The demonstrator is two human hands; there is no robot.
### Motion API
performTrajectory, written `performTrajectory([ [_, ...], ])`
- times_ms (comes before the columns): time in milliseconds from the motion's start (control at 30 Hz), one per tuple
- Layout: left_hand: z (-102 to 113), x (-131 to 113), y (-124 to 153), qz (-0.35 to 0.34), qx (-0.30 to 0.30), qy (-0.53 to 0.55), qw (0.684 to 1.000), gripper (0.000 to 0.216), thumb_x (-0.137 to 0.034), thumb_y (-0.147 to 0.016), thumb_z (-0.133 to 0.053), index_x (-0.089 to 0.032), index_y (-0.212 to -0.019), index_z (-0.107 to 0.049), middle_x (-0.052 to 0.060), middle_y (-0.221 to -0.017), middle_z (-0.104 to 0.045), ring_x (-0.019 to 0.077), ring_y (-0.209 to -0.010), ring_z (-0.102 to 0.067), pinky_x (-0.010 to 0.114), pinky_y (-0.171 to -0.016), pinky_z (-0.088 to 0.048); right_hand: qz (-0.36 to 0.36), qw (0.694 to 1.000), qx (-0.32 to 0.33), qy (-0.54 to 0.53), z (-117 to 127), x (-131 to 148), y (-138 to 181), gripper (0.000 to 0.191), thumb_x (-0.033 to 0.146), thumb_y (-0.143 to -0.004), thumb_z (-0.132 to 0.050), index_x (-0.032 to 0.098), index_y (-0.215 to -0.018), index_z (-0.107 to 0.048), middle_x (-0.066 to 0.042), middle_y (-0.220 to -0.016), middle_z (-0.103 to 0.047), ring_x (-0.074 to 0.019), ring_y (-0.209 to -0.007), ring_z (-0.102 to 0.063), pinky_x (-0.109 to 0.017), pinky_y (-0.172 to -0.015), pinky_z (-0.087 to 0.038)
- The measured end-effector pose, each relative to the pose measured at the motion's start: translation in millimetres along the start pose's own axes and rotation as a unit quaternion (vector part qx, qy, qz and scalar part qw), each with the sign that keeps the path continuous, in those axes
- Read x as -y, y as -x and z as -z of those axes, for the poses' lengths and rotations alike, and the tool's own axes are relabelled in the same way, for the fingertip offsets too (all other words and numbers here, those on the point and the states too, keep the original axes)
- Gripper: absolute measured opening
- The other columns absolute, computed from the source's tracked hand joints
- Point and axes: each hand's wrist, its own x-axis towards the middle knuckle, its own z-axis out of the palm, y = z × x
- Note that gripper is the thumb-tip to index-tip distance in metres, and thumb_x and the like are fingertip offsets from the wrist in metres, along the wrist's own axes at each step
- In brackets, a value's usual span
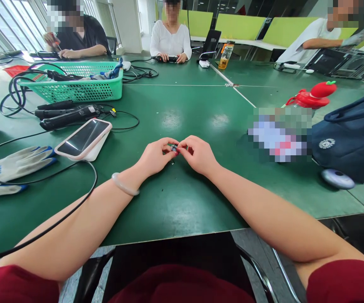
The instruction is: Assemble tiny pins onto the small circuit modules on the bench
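Observation:
Both my hands meet over the middle of the green table, fingertips close together. Between them is a small metallic, bluish-grey piece, too small to name. My left hand, with a pale bangle on its wrist, pinches the piece from the left. My right hand presses thumb and forefinger together at the piece's right side. A tiny dark bit shows just under the fingers.
Left of me are a phone, work gloves, a black handheld device and a green basket with cables. A cable crosses my left forearm. Rightward stand a navy bag and a red-topped bottle. Several people sit across.

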Motion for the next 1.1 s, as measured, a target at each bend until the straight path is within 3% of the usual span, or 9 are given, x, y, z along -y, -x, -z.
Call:
performTrajectory([
  [300, 0, 3, -3, 0.009, 0.01, 0.061, 0.998, 0.028, -0.031, -0.074, -0.066, -0.019, -0.098, -0.061, -0.004, -0.062, -0.062, 0.0114, -0.057, -0.056, 0.025, -0.058, -0.041, 0.02, 0.999, -0.022, -0.018, 2, 0, 0, 0.007, 0.018, -0.084, -0.063, 0.019, -0.079, -0.067, 0.0, -0.077, -0.059, -0.0101, -0.061, -0.049, -0.025, -0.062, -0.04],
  [500, 0, 3, -3, 0.03, -0.01, 0.094, 0.995, 0.027, -0.027, -0.073, -0.067, -0.018, -0.098, -0.06, -0.002, -0.067, -0.065, 0.0114, -0.06, -0.058, 0.026, -0.062, -0.044, 0.0, 1.0, -0.025, -0.012, 4, 1, -1, 0.007, 0.018, -0.085, -0.061, 0.02, -0.083, -0.068, 0.0, -0.078, -0.059, -0.0107, -0.062, -0.048, -0.026, -0.062, -0.04],
  [567, 0, 5, -4, 0.035, -0.044, 0.085, 0.995, 0.026, -0.027, -0.072, -0.068, -0.019, -0.096, -0.06, -0.001, -0.07, -0.068, 0.0124, -0.063, -0.059, 0.027, -0.065, -0.045, -0.013, 1.0, -0.004, 0.001, 3, 0, -1, 0.007, 0.017, -0.085, -0.062, 0.02, -0.082, -0.068, 0.0, -0.076, -0.058, -0.0111, -0.063, -0.049, -0.026, -0.063, -0.04],
  [667, 1, 9, -6, 0.046, -0.097, 0.091, 0.99, 0.026, -0.028, -0.07, -0.071, -0.018, -0.093, -0.061, 0.001, -0.076, -0.071, 0.0149, -0.072, -0.062, 0.03, -0.073, -0.047, -0.029, 0.996, 0.085, 0.022, 0, -2, 0, 0.002, 0.021, -0.081, -0.067, 0.019, -0.08, -0.069, 0.001, -0.075, -0.058, -0.0111, -0.065, -0.05, -0.026, -0.065, -0.04],
  [767, 1, 11, -7, 0.053, -0.114, 0.113, 0.986, 0.027, -0.028, -0.068, -0.072, -0.018, -0.092, -0.061, 0.003, -0.08, -0.072, 0.0165, -0.077, -0.064, 0.032, -0.077, -0.047, -0.037, 0.989, 0.139, 0.037, -4, -3, 2, 0.009, 0.024, -0.079, -0.072, 0.02, -0.086, -0.07, 0.001, -0.08, -0.059, -0.0109, -0.067, -0.051, -0.025, -0.066, -0.04],
  [967, 0, 11, -7, 0.054, -0.093, 0.088, 0.99, 0.028, -0.029, -0.069, -0.072, -0.019, -0.093, -0.063, 0.003, -0.081, -0.072, 0.0171, -0.078, -0.064, 0.032, -0.076, -0.047, -0.028, 0.985, 0.158, 0.058, -5, 0, 2, 0.004, 0.02, -0.083, -0.067, 0.019, -0.08, -0.07, -0.002, -0.085, -0.061, -0.0128, -0.076, -0.055, -0.026, -0.072, -0.041],
  [1100, 0, 15, -7, 0.062, -0.083, 0.05, 0.993, 0.028, -0.031, -0.068, -0.072, -0.019, -0.092, -0.064, 0.003, -0.081, -0.072, 0.0177, -0.078, -0.064, 0.032, -0.075, -0.047, -0.03, 0.987, 0.148, 0.051, -3, -1, 1, 0.007, 0.018, -0.083, -0.065, 0.019, -0.077, -0.069, -0.001, -0.084, -0.061, -0.0123, -0.073, -0.054, -0.026, -0.069, -0.041],
])
